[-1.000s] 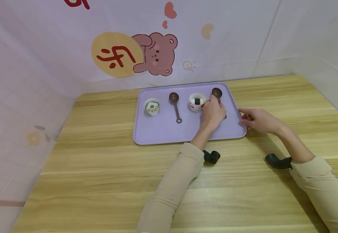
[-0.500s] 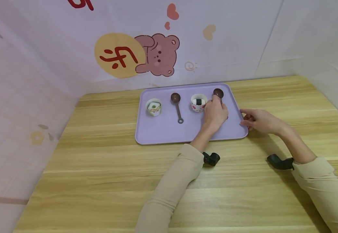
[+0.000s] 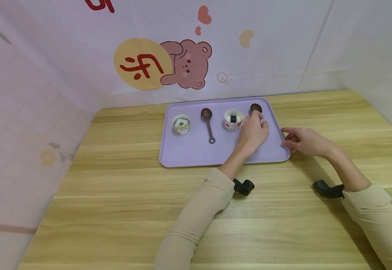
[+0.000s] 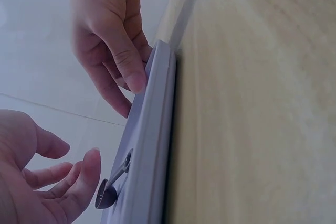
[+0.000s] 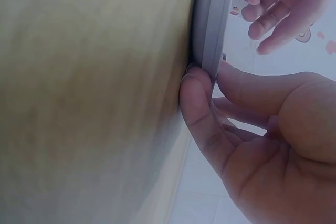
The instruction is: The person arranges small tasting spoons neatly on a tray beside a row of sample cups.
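A lavender tray (image 3: 189,152) lies on the table. On it, left to right, are a paper cup (image 3: 183,131) with a white, green-dotted piece, a brown measuring spoon (image 3: 206,114), a second paper cup (image 3: 231,126) with a white piece banded in black, and another brown measuring spoon (image 3: 256,108). My left hand (image 3: 254,131) is over this last spoon and hides its handle. In the left wrist view its fingers (image 4: 83,182) are loosely spread beside the spoon, holding nothing. My right hand (image 3: 306,141) pinches the tray's right rim between thumb and fingers (image 5: 195,98).
The wood-grain table (image 3: 131,210) extends in front of the tray and to both sides. Behind it hangs a pale wall cloth with a printed bear (image 3: 190,65). A black wrist mount (image 3: 244,187) sits under my left wrist, another (image 3: 327,189) under my right.
My left hand's fingers have spread and come away from the right-hand spoon, now covering its handle. My right hand keeps its hold on the rim. The head view has shifted slightly.
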{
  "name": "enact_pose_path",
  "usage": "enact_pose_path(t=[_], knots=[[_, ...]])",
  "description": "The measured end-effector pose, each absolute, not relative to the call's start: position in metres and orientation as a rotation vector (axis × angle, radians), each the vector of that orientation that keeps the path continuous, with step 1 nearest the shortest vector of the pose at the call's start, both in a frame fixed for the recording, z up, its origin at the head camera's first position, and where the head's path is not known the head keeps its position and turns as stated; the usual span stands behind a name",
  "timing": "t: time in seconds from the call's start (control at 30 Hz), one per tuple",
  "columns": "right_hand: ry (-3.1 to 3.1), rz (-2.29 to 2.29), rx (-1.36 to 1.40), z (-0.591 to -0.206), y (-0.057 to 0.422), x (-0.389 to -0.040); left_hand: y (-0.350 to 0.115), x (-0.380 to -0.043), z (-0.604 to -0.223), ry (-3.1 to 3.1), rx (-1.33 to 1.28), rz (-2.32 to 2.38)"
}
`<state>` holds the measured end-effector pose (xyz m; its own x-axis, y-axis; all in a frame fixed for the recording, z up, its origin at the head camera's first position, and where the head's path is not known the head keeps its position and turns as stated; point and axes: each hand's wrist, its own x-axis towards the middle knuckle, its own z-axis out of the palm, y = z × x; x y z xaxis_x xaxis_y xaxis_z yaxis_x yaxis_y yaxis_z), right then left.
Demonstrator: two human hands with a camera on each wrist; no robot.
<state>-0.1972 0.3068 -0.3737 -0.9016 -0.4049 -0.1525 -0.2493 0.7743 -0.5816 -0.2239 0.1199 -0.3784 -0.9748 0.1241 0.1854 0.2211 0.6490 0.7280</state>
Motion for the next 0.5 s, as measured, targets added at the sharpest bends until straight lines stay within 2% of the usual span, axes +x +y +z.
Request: enact_pose_path(t=[0.5], knots=[[2.69,-0.85,-0.463,-0.3688,0.3078,-0.1957,0.1125,-0.2201,-0.3753,-2.763,-0.43,-1.213]])
